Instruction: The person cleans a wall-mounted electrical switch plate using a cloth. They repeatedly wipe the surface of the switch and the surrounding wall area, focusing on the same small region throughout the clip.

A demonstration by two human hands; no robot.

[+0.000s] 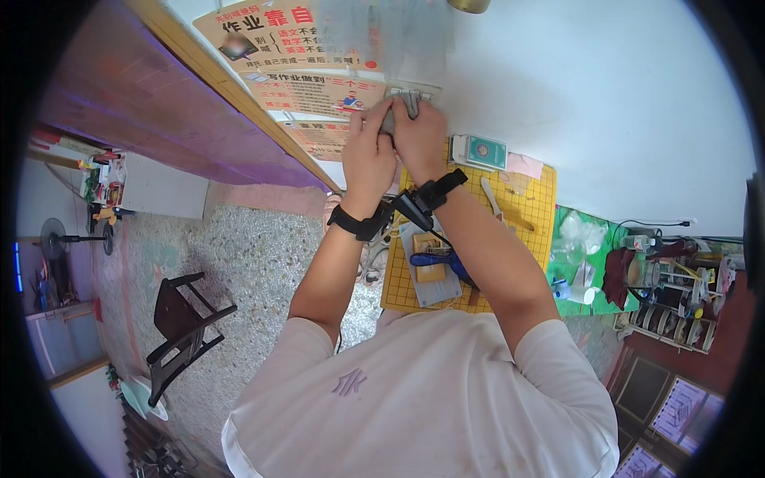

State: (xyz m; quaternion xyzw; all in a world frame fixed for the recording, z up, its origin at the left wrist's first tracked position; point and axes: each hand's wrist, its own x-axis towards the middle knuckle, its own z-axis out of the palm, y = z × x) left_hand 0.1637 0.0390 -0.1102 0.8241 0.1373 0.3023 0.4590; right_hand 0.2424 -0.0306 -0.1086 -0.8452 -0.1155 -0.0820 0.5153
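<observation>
My left hand (369, 158) and my right hand (421, 134) are together, raised in front of the wall. Between their fingers is a folded grey cloth (388, 122), partly hidden behind the knuckles. Just beyond the fingertips, a small flat fixture with a clear edge (431, 92) is on the wall; its exact kind is hard to tell. Printed paper posters (317, 95) hang on the wall beside my left hand, and a translucent sheet (388, 36) covers part of the top one. Black straps circle both wrists.
Below my forearms stands a yellow gridded tabletop (538, 257) with a boxed item (487, 153), pink paper (526, 166), a white-handled tool (490, 194) and a blue-handled tool (430, 259). To the right, a green surface (606, 293) holds plastic bags (583, 233). A dark chair (185, 322) stands left.
</observation>
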